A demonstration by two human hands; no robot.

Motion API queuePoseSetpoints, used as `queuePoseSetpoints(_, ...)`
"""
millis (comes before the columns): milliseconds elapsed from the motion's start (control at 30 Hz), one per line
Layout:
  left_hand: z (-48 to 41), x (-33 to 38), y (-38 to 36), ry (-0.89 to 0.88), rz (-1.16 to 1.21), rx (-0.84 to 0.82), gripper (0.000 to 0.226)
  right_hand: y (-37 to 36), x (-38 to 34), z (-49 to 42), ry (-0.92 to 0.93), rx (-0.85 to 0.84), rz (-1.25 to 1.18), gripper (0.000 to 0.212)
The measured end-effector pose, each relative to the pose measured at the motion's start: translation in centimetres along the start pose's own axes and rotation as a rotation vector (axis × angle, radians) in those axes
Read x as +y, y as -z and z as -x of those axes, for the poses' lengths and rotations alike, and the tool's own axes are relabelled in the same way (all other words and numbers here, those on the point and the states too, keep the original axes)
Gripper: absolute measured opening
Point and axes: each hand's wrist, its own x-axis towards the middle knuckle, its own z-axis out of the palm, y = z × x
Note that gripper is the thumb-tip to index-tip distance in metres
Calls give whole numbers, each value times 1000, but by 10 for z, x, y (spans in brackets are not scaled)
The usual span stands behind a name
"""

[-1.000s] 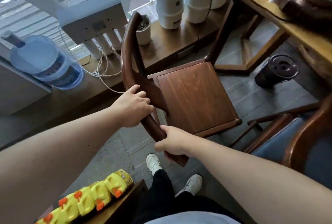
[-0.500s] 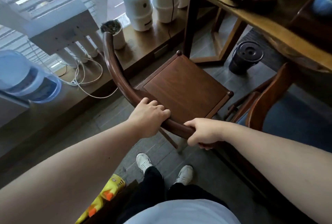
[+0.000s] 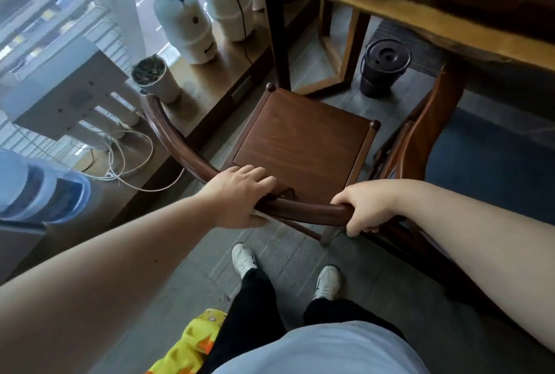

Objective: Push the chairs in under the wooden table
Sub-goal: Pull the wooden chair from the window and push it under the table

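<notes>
Two chairs: dark one (image 3: 303, 145), cushioned one (image 3: 450, 145) right of grip. One table (image 3: 420, 16). Two white tanks (image 3: 184, 25), (image 3: 226, 4). One black bucket (image 3: 383, 67).
</notes>
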Motion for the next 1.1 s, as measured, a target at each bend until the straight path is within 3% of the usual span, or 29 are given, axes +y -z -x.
queuePoseSetpoints(167, 11, -59, 3, -70, -100, -23, 96, -10, -24, -3, -45, 268, 233, 81)
queuePoseSetpoints(233, 12, -83, 1, -57, -124, -26, 100, -23, -41, -15, -64, 382, 191, 89)
queuePoseSetpoints(367, -2, -106, 7, -104, -148, -80, 96, -33, -75, -46, -156, 436, 228, 97)
queuePoseSetpoints(467, -11, -108, 12, -179, -138, -197, 74, -22, -93, -53, -195, 381, 270, 85)
queuePoseSetpoints(567, -13, -110, 14, -195, -176, -273, 45, -17, -104, -55, -172, 284, 175, 36)
queuePoseSetpoints(633, -16, -111, 15, -214, -234, -312, 34, -13, -107, -53, -191, 260, 142, 20)
queuePoseSetpoints(833, -24, -126, 16, -351, -329, -328, 29, -8, -115, -56, -217, 264, 108, 17)
queuePoseSetpoints(1000, -40, -169, 34, -266, -382, -289, 27, 14, -138, -78, -199, 394, 34, 30)
queuePoseSetpoints(1100, -51, -182, 43, -239, -395, -260, 27, 27, -141, -86, -206, 418, 25, 27)
